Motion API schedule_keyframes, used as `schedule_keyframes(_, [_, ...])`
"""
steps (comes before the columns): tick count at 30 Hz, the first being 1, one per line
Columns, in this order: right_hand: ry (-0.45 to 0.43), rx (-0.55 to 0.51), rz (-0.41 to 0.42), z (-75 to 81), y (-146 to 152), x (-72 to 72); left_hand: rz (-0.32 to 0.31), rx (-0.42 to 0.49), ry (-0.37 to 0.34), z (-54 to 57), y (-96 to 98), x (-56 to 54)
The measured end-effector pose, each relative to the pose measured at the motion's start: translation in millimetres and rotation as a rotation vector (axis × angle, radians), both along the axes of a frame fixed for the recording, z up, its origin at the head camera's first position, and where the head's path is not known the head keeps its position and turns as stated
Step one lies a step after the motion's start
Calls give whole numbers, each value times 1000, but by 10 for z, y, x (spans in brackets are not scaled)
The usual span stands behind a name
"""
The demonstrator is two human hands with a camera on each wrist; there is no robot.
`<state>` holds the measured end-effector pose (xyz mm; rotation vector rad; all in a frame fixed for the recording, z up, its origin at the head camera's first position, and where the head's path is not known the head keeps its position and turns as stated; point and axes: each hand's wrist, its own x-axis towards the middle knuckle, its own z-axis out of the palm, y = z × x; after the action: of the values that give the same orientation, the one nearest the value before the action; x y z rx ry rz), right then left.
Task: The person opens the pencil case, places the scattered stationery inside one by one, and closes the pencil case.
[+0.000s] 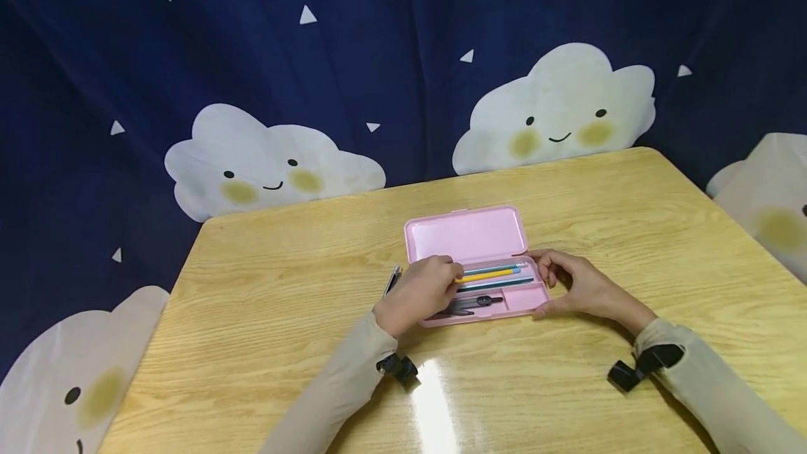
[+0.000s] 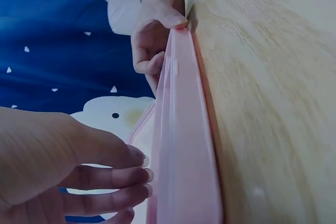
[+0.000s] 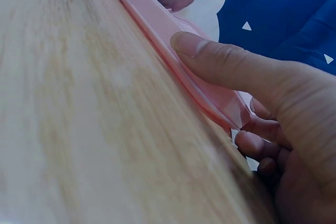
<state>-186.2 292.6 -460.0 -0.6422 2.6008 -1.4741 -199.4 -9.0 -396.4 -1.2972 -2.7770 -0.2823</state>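
Note:
A pink pencil case (image 1: 527, 298) lies on the table with its lid (image 1: 466, 235) tipped back. In its long compartment are a yellow pencil (image 1: 488, 274) and green pencils (image 1: 504, 283); a compass (image 1: 485, 300) occupies the front one. My left hand (image 1: 424, 289) reaches over the case's left part, covering the left ends of the pencils. In the left wrist view its loosely bent fingers (image 2: 113, 174) overlap the case's edge, and nothing shows in them. My right hand (image 1: 576, 286) grips the case's right end, its thumb (image 3: 210, 59) along the front side and fingers behind.
A dark pen (image 1: 391, 280) lies on the table just left of the case, partly behind the left hand. The wooden table (image 1: 284, 286) meets a dark blue curtain (image 1: 403, 54) with cloud prints at its far edge. Each wrist wears a black camera strap (image 1: 658, 357).

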Motion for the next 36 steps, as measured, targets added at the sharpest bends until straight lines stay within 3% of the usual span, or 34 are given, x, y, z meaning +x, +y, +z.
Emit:
schedule_keyframes(6, [-16, -5, 4, -5, 29, 0, 28, 69, -45, 49, -128, 13])
schedule_keyframes(14, [-16, -11, 14, 22, 1, -48, 120, 123, -81, 132, -417, -6])
schedule_keyframes(25, [-10, -7, 7, 0, 5, -9, 438, -37, -369, 157, -719, 42])
schedule_keyframes(30, [-8, -6, 12, -15, -8, -2, 459, -100, -470, 148, -745, 75])
schedule_keyframes(36, [2, 13, 3, 2, 2, 3, 469, -109, -468, 131, -737, 62])
